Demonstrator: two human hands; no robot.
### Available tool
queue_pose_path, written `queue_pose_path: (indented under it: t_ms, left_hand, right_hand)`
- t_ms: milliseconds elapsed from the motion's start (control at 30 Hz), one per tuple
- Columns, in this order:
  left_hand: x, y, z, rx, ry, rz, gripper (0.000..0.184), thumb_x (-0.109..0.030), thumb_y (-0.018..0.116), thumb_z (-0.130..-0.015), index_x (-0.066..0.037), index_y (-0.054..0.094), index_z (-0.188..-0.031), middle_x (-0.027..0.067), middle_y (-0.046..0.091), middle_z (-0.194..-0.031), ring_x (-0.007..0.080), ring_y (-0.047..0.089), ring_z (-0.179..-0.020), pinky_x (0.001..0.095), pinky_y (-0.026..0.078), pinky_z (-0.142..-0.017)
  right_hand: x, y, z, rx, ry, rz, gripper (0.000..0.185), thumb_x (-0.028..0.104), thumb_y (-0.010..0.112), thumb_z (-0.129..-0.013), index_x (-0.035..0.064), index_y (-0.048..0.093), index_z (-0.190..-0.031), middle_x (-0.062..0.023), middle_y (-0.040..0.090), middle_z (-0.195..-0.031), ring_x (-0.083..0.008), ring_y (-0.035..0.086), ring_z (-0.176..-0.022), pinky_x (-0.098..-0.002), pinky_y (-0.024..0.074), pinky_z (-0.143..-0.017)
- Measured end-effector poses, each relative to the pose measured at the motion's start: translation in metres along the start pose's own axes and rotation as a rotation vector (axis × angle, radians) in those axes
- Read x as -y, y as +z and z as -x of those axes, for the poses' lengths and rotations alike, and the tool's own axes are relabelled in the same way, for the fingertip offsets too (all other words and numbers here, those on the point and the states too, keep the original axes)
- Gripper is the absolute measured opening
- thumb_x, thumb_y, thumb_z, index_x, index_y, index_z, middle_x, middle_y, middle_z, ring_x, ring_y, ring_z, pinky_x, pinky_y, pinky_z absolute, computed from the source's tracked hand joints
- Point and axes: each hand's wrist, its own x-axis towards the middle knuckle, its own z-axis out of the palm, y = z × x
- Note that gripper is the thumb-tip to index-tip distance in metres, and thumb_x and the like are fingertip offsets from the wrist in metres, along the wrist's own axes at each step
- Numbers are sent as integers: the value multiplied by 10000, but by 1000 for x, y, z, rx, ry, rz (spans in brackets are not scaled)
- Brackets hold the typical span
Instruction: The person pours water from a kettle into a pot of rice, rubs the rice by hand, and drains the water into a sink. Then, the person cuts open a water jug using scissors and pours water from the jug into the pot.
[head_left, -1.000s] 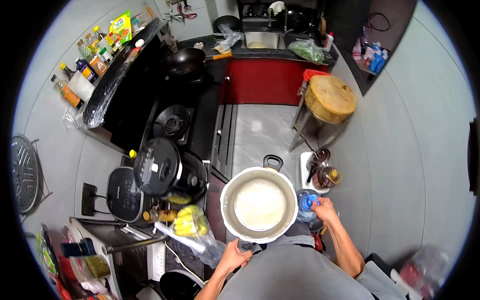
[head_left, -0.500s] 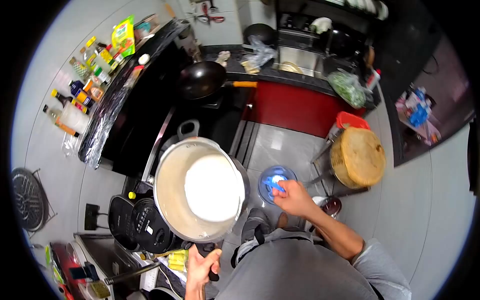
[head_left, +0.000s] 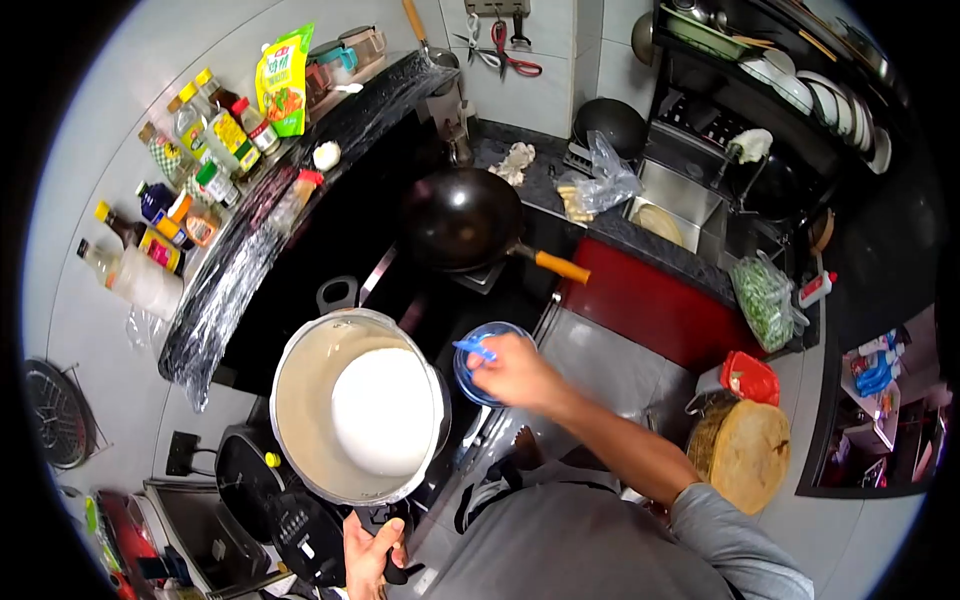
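Observation:
My left hand (head_left: 372, 550) is closed round the black handle of a large metal pot (head_left: 305, 400). The pot tilts toward me, and a smooth white mass, perhaps liquid, shows inside (head_left: 385, 410). Just right of the pot, my right hand (head_left: 515, 375) grips the blue handle of a round, see-through bluish container (head_left: 466, 384). My hand and forearm hide part of that container, and its contents cannot be made out. Beyond the pot, a black wok (head_left: 460, 215) with a wooden handle sits on the stove.
Bottles (head_left: 205, 130) and a yellow-green pouch (head_left: 285, 80) line the foil-edged shelf at left. Across the back, the counter holds a sink (head_left: 690, 190) and bagged greens (head_left: 765, 300). A round wooden board (head_left: 750, 455) and red basin (head_left: 750, 380) stand at right.
My right hand has brought the blue-handled container leftward, from above the floor to beside the pot over the stove's edge. The camera view has turned, and the pot appears farther left.

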Motion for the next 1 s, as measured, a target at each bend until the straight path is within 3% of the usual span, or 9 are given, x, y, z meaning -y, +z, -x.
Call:
queue_pose_path:
  t_ms: [300, 333, 567, 767, 800, 833, 900, 933, 1000]
  left_hand:
    - [-75, 35, -41, -72, 82, -81, 223, -21, 645, -832, 3, 478, -979, 61, 464, -511, 139, 415, -329, 260, 328, -298]
    - [-96, 54, -36, -234, 37, -201, 222, -18, 657, -834, -55, 516, -666, 15, 493, -475, 115, 439, -348, 250, 322, -336]
    - [-140, 97, -29, -391, 25, -283, 342, -20, 696, -828, -13, 493, -1103, 39, 498, -551, 124, 419, -386, 238, 332, -363]
    - [-180, 196, -42, -451, 121, -259, 358, 28, 672, -822, -19, 492, -1128, 36, 488, -574, 114, 399, -389, 224, 302, -347]
    - [-182, 214, -45, -515, 166, -233, 404, 37, 670, -819, -20, 482, -1172, 31, 479, -580, 109, 387, -389, 219, 287, -342]
    - [-179, 190, -51, -341, 91, -239, 427, 3, 714, -817, 8, 553, -1212, 109, 623, -688, 190, 568, -492, 285, 453, -425]
    - [-176, 232, -80, -255, 197, -293, 393, -3, 657, -800, -4, 420, -1113, 66, 459, -523, 138, 388, -324, 258, 307, -286]
    - [-173, 248, -89, -264, 176, -298, 457, 3, 665, -789, -12, 396, -1158, 69, 462, -530, 137, 380, -324, 258, 301, -284]
    - [-164, 281, -116, -164, 124, -333, 498, 10, 678, -781, -30, 385, -1181, 76, 477, -551, 136, 389, -332, 254, 305, -286]
  right_hand:
    - [19, 2, -96, 226, 24, -26, 197, 107, 622, -740, -37, 682, -860, -270, 667, -798, -379, 686, -813, -426, 528, -720]
    - [21, 2, -101, 242, 24, -46, 207, 118, 633, -748, -43, 678, -870, -276, 668, -814, -380, 687, -832, -426, 527, -730]
    - [-34, 45, -122, 621, -210, 62, 280, 143, 662, -725, 20, 687, -975, -173, 699, -906, -309, 672, -835, -373, 521, -744]
    - [-50, 55, -105, 547, -386, -233, 263, 88, 629, -723, -6, 644, -969, -214, 671, -932, -325, 661, -892, -412, 511, -764]
    - [-10, -12, -102, 884, -194, -6, 419, 71, 619, -742, -23, 581, -1149, -263, 616, -1118, -355, 625, -1023, -418, 498, -861]
    - [-31, -8, -93, 719, -288, -136, 499, 70, 615, -747, -26, 524, -1228, -272, 589, -1171, -370, 607, -1056, -424, 486, -896]
    - [-67, -31, -81, 552, -401, -290, 698, 57, 608, -745, -7, 356, -1393, -284, 576, -1205, -404, 580, -1099, -447, 464, -950]
    - [-98, -40, -77, 415, -516, -339, 638, 33, 612, -739, -18, 431, -1349, -265, 604, -1186, -357, 647, -1005, -421, 520, -873]
    - [-132, -110, -87, 653, -103, -419, 401, 4, 591, -790, 5, 605, -1190, -170, 675, -1111, -159, 701, -727, -302, 575, -584]
